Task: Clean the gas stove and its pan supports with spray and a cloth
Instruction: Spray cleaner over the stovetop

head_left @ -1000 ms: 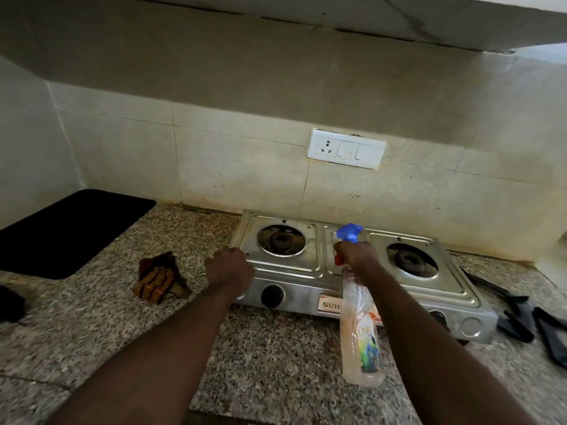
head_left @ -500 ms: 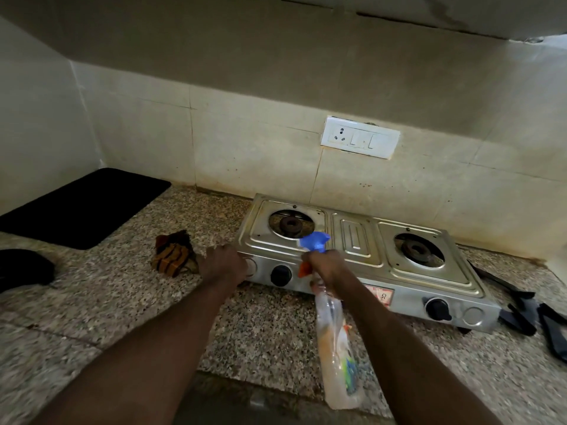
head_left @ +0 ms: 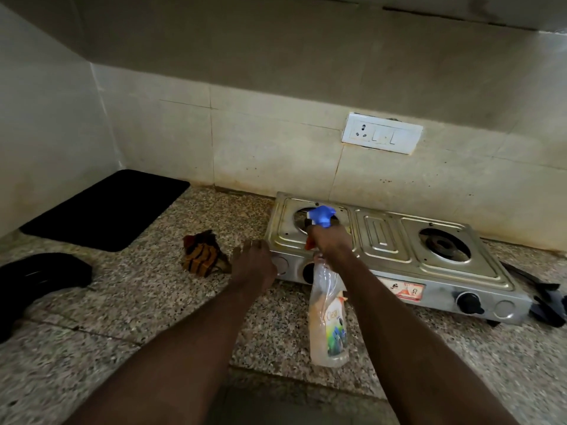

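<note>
A steel two-burner gas stove [head_left: 383, 240] sits on the granite counter against the tiled wall, its burners bare. My right hand [head_left: 329, 240] grips the neck of a clear spray bottle [head_left: 328, 320] with a blue nozzle, held over the stove's left burner. My left hand [head_left: 253, 263] rests against the stove's front left corner, fingers bent. A crumpled brown striped cloth [head_left: 204, 251] lies on the counter left of the stove. Black pan supports [head_left: 546, 299] lie on the counter at the stove's right end.
A black mat [head_left: 107, 210] lies at the back left of the counter. A dark object [head_left: 36, 277] sits at the left edge. A white switch socket [head_left: 382, 137] is on the wall above the stove.
My right hand has carried the spray bottle leftwards, from the stove's middle to over its left burner. My left hand stays at the stove's left corner. The view has shifted left.
</note>
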